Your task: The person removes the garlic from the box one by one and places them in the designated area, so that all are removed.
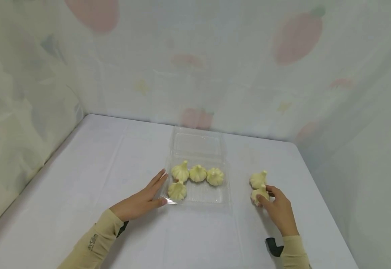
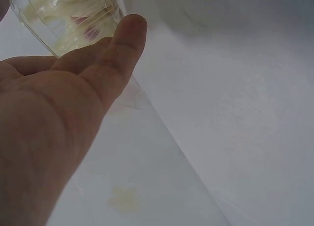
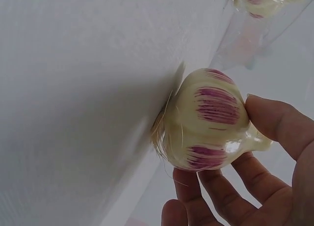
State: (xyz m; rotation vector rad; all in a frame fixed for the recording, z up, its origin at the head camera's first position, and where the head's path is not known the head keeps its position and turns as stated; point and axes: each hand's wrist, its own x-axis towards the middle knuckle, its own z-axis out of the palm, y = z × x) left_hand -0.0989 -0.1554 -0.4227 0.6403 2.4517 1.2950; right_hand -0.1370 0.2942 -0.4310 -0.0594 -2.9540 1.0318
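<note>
My right hand (image 1: 280, 210) pinches a garlic bulb (image 3: 208, 120) between thumb and fingers; purple streaks and root hairs show on it in the right wrist view. Just behind it on the table is another garlic bulb (image 1: 257, 179). My left hand (image 1: 140, 202) rests against the left side of a clear plastic box (image 1: 198, 194), its fingers extended. Inside that box sit several garlic bulbs (image 1: 197, 173), a row along the back and one at the front left (image 1: 177, 191). The box's lid (image 1: 197, 144) lies folded back, away from me.
A white cloth covers the table (image 1: 195, 239). Pale printed curtains (image 1: 188, 74) hang behind it and on both sides. A dark strap piece (image 1: 274, 247) shows beside my right wrist.
</note>
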